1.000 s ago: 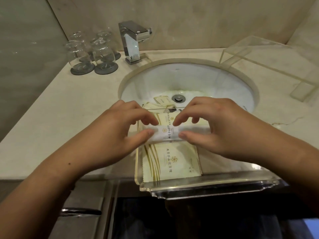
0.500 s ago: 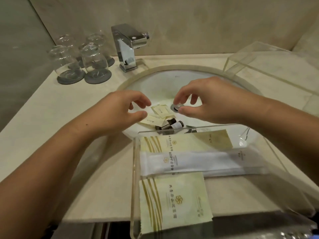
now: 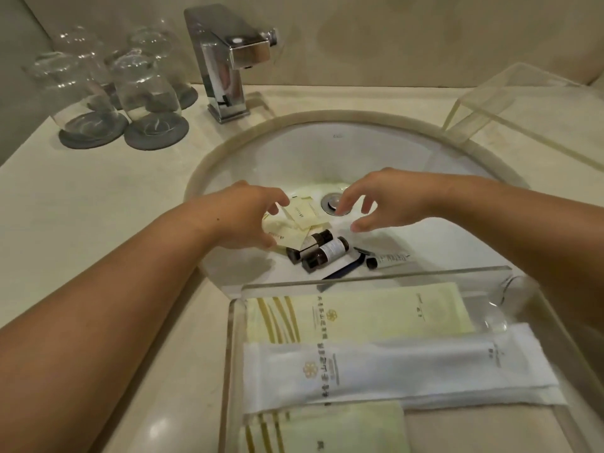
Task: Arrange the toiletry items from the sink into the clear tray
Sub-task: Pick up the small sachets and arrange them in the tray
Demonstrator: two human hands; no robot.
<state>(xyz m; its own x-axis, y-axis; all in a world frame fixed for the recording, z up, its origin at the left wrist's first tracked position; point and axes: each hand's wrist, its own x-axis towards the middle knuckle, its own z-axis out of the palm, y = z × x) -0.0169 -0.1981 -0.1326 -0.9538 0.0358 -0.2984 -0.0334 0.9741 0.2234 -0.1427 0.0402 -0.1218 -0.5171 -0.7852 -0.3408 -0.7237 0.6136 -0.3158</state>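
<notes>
Reaching into the sink [image 3: 294,152], the left hand [image 3: 242,217] and right hand [image 3: 382,201] hover empty with fingers spread apart either side of the drain [image 3: 331,204], above cream sachets [image 3: 302,212] and two dark bottles [image 3: 322,251], while the clear tray [image 3: 228,354] nearer than the drain holds three flat packets [image 3: 392,367].

Two bare forearms, no sleeves, left hand [image 3: 243,219], right hand [image 3: 380,204]

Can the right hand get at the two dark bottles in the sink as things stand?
Probably yes: the right hand hovers open just above the dark bottles, which lie uncovered in the sink, and nothing sits between them.
</notes>
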